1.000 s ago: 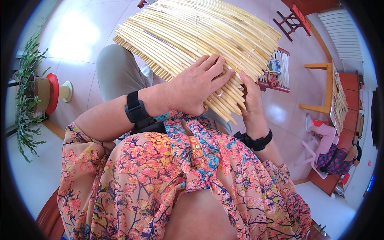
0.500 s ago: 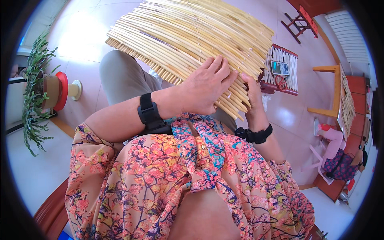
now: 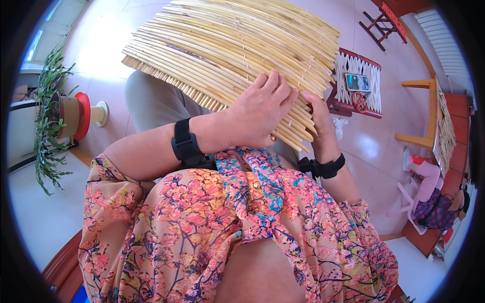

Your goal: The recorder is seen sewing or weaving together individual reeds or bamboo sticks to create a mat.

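A pale yellow mat of thin reed sticks (image 3: 222,40), tied with small white knots, rests over my legs (image 3: 151,101). My left hand (image 3: 257,111) lies over the mat's near right part, fingers curled onto the sticks, thumb mostly hidden. My right hand (image 3: 321,118) holds the mat at its right edge, thumb on top beside the uneven stick ends and fingers mostly underneath. Each wrist wears a black strap device.
A red stool with white cord seat (image 3: 374,83) holds a phone (image 3: 356,82) and red scissors (image 3: 359,103). A potted plant (image 3: 49,118) stands left. A folding stool (image 3: 386,25), a wooden frame (image 3: 429,111) with reeds and a seated person (image 3: 434,207) are right.
The mat's far edge has shifted left and a little down in the picture. More of the corded stool shows. Both hands keep their hold, moved slightly rightward with the view.
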### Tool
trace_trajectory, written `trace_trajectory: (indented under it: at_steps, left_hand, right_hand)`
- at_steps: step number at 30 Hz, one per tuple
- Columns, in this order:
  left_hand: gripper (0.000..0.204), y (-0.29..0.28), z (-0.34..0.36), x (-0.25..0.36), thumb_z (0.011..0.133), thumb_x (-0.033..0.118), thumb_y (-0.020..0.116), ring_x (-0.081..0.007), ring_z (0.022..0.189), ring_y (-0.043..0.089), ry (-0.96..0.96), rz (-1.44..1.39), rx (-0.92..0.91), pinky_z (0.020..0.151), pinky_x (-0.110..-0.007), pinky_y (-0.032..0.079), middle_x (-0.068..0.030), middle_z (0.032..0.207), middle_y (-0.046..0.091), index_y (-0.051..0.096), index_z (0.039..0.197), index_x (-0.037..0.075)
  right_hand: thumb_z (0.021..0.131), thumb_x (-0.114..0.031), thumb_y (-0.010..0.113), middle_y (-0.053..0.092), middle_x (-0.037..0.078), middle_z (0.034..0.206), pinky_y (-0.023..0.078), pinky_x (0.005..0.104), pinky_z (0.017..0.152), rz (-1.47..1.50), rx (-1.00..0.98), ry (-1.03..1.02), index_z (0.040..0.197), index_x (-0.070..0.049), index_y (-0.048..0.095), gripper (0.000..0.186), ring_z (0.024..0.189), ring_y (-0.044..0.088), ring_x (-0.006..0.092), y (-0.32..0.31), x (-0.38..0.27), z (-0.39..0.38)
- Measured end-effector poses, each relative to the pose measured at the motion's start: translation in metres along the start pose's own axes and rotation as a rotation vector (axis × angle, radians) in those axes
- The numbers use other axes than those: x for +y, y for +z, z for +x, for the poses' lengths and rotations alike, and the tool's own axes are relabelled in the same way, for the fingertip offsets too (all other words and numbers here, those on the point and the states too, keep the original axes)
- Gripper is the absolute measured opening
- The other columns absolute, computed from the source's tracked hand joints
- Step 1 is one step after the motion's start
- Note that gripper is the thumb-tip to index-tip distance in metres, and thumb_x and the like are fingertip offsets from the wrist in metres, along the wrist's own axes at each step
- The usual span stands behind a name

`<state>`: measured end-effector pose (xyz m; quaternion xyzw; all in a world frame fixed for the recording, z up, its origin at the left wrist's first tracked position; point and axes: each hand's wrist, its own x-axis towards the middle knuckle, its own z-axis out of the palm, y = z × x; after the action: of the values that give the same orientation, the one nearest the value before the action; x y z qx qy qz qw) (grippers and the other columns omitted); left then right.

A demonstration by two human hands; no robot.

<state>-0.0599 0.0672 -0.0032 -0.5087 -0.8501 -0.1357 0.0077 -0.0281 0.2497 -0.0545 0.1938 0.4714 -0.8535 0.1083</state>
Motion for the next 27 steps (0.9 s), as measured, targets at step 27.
trace_trajectory:
  at_steps: [27]
  left_hand:
    - [0.098, 0.001, -0.007, 0.006, 0.052, 0.036, 0.078, -0.0417, 0.119, 0.036, -0.080, -0.101, 0.048, 0.100, -0.047, 0.029, -0.0290, 0.125, 0.040, 0.038, 0.131, -0.003]
  right_hand:
    - [0.084, -0.015, 0.056, 0.061, 0.010, 0.109, 0.050, 0.0305, 0.082, -0.024, -0.061, -0.130, 0.118, 0.001, 0.052, 0.037, 0.095, 0.060, 0.0181, 0.009, -0.001, -0.003]
